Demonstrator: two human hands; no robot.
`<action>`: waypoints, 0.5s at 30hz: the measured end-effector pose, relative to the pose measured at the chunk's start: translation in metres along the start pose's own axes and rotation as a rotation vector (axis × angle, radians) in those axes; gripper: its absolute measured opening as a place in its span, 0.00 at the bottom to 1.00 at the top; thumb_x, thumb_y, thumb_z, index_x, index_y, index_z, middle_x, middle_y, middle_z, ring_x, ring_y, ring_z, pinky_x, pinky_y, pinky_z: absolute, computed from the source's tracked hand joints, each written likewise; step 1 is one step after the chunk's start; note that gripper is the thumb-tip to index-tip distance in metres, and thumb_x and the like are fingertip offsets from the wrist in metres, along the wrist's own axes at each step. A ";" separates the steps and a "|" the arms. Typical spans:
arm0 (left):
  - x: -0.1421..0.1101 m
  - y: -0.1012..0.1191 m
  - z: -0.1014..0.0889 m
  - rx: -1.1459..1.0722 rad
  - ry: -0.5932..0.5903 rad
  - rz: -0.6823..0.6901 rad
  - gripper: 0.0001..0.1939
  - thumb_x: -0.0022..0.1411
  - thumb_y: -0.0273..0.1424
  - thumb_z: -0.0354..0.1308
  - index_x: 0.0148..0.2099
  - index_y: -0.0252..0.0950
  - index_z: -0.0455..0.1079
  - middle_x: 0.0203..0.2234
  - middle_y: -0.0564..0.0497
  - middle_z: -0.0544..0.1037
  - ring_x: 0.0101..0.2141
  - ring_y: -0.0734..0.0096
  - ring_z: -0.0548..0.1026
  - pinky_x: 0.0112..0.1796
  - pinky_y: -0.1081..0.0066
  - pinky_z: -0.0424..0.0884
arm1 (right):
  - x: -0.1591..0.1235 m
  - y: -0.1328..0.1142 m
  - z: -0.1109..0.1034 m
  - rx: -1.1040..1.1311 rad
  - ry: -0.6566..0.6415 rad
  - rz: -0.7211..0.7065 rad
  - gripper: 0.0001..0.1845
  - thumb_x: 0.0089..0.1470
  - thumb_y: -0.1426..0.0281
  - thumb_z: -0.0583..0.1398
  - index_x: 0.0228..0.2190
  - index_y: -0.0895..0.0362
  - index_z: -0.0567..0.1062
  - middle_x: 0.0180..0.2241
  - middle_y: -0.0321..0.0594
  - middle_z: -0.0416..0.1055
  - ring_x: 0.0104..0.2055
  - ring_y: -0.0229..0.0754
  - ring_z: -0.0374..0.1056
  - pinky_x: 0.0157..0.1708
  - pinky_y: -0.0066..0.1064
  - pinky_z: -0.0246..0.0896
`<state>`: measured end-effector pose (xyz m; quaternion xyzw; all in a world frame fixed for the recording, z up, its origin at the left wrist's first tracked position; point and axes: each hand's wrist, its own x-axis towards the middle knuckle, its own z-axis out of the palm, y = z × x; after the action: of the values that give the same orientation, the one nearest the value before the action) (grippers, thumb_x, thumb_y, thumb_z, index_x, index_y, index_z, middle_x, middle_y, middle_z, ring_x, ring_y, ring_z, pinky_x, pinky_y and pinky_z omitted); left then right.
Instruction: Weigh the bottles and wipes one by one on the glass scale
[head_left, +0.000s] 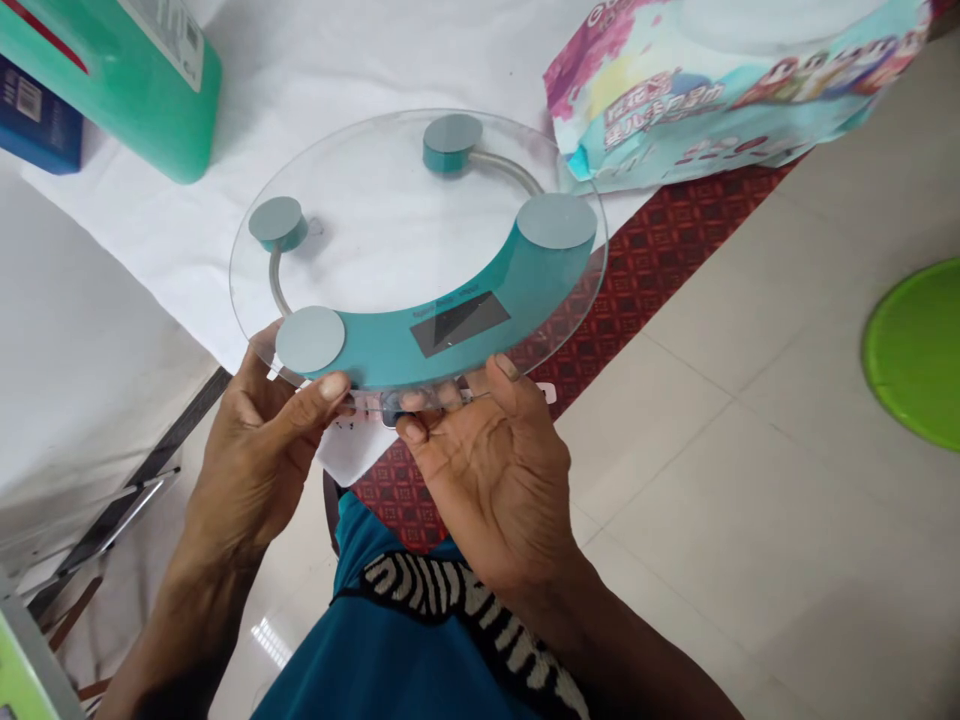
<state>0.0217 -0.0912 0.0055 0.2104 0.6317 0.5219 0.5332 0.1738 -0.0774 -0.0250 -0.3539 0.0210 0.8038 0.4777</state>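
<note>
A round glass bathroom scale [390, 225] with a teal band, a dark display and grey round feet is held tilted above a white-covered table. My left hand [262, 450] grips its near edge at the left, thumb on top beside a grey foot. My right hand [495, 465] grips the near edge at the middle, thumb up on the rim and fingers curled beneath the glass. Both hands are closed on the scale.
A green container [142, 80] and a blue box [37, 125] lie at the top left on the white cloth [315, 60]. A colourful printed bag [720, 80] lies at the top right over a red patterned cloth [652, 250]. A green round object [919, 350] lies on the tiled floor at right.
</note>
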 end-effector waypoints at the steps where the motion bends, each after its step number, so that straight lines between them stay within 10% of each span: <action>1: -0.001 -0.002 0.004 0.003 0.007 0.005 0.26 0.56 0.30 0.78 0.55 0.41 0.76 0.44 0.50 0.82 0.41 0.64 0.82 0.41 0.68 0.83 | 0.000 0.000 -0.001 -0.004 0.000 0.006 0.11 0.57 0.58 0.70 0.34 0.48 0.76 0.43 0.33 0.78 0.39 0.40 0.72 0.38 0.34 0.67; 15: -0.006 -0.015 0.025 -0.007 0.075 0.072 0.25 0.57 0.30 0.78 0.53 0.43 0.72 0.43 0.51 0.81 0.41 0.62 0.82 0.41 0.64 0.80 | 0.001 -0.003 -0.003 -0.061 -0.019 -0.035 0.08 0.56 0.61 0.71 0.33 0.47 0.78 0.36 0.34 0.76 0.43 0.43 0.72 0.44 0.37 0.71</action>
<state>0.0500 -0.0905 -0.0021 0.2111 0.6415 0.5505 0.4907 0.1778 -0.0763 -0.0265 -0.3609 -0.0145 0.7989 0.4809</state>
